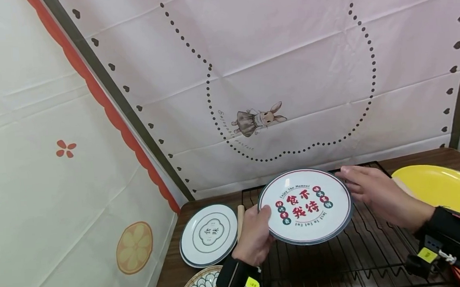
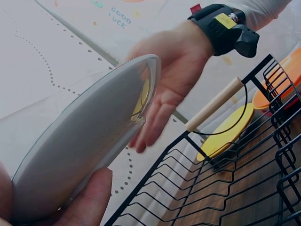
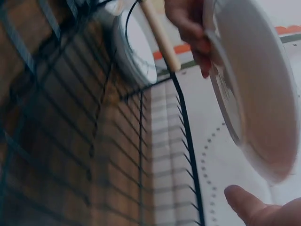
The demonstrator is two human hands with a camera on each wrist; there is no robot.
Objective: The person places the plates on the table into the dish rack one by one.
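A white plate with red characters and a dark rim is held tilted above a black wire rack. My left hand grips its left edge, thumb on the printed face. My right hand is at the plate's right rim with straight fingers; whether they touch it I cannot tell. The left wrist view shows the plate's plain underside, my left thumb below it and the right hand flat behind it. In the right wrist view, left fingers pinch the plate.
A white plate with grey rings lies on the wooden table left of the rack. A patterned plate lies at the bottom edge, a yellow plate at the right. The rack has a wooden handle. Printed cloth hangs behind.
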